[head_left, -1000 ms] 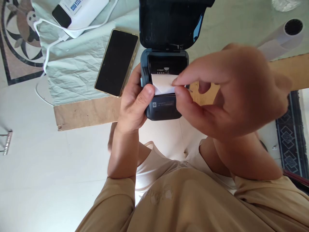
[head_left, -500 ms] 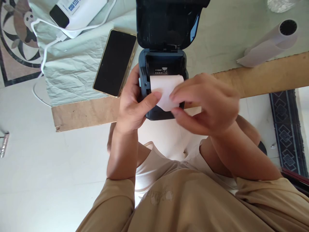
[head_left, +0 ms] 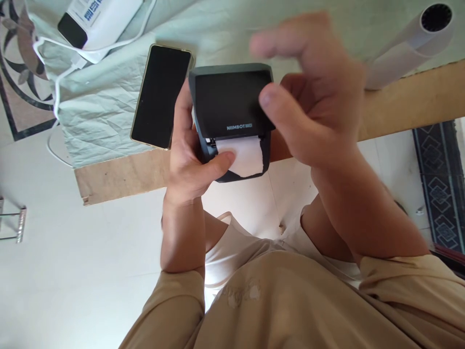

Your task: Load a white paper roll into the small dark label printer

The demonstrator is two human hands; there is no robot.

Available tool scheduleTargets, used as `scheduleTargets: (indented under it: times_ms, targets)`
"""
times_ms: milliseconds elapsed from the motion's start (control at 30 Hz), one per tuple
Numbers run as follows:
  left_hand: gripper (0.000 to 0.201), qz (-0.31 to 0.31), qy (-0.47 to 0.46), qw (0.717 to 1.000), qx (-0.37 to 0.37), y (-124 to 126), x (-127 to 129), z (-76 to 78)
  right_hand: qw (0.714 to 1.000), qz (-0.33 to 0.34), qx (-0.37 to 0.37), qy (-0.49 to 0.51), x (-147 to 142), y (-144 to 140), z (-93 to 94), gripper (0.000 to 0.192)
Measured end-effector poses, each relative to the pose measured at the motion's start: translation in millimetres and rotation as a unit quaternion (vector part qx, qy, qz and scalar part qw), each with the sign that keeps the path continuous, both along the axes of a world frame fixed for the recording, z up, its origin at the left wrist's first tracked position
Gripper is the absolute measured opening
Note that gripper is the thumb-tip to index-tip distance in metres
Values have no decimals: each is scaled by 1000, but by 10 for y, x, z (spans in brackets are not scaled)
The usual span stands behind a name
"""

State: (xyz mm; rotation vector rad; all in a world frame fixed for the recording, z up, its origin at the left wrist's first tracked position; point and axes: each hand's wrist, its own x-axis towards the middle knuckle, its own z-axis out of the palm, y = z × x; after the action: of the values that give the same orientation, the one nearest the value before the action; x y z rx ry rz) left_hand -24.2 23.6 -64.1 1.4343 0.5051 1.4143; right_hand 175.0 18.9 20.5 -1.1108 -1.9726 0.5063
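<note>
A dark NIIMBOT label printer (head_left: 232, 99) is held near the table's front edge, its lid down over the body but with a gap showing at the lower left. White label paper (head_left: 247, 157) sticks out from under the lid toward me. My left hand (head_left: 194, 162) wraps round the printer's left side, its thumb pressing on the paper. At the printer's right, my right hand (head_left: 316, 92) is blurred, fingers apart, with the thumb by the lid's right edge. Nothing shows in that hand.
Left of the printer lies a phone (head_left: 162, 94) on the pale green cloth (head_left: 90, 116). A white device (head_left: 103, 24) with a white cable (head_left: 56, 92) is at the upper left. On the right rests a rolled white tube (head_left: 403, 58). The wooden table edge (head_left: 119, 177) runs along the front.
The printer's lid has swung down from upright to cover the paper compartment. My right hand has left the paper and moved up beside the lid. My left thumb stays on the paper.
</note>
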Motion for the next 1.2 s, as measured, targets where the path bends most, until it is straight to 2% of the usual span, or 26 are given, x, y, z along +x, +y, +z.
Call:
scheduleTargets:
  times_ms: [67,133,233,300,400,567,667,733,833,900,1100,1133,1200]
  targets:
    - [87,1,3,1000,-15,-40,7,51,996,22,-7,92,5,34,-81,24]
    - [85,19,21,999,-41,-59,8,96,986,44,-35,155,15,71,-153,29]
    - [97,-10,31,999,-8,-39,-3,106,984,80,-89,130,25,105,-195,42]
    - [91,-24,19,1000,1,-16,-10,82,984,100,-112,97,20,114,-188,47]
    - [83,-15,1,999,-28,8,-20,44,982,118,-120,86,5,133,-184,54]
    - [100,14,1,995,-102,97,-77,-28,978,151,-113,94,14,185,-265,56]
    - [98,5,13,996,-84,129,-85,-44,973,173,-107,110,28,195,-300,56]
    - [93,6,21,998,-61,76,-55,12,971,173,-113,120,24,185,-297,57]
    - [80,82,89,988,-98,-84,20,187,969,161,-127,135,0,158,-265,61]
    - [71,84,119,986,-83,-174,65,305,967,158,-138,147,-18,142,-248,61]
    - [77,140,210,963,-91,-318,189,479,952,176,-148,202,-12,158,-267,56]
    - [73,161,218,959,-86,-346,197,487,946,183,-151,220,-4,167,-270,57]
    - [57,251,210,944,-41,-379,149,477,934,197,-160,253,10,184,-268,59]
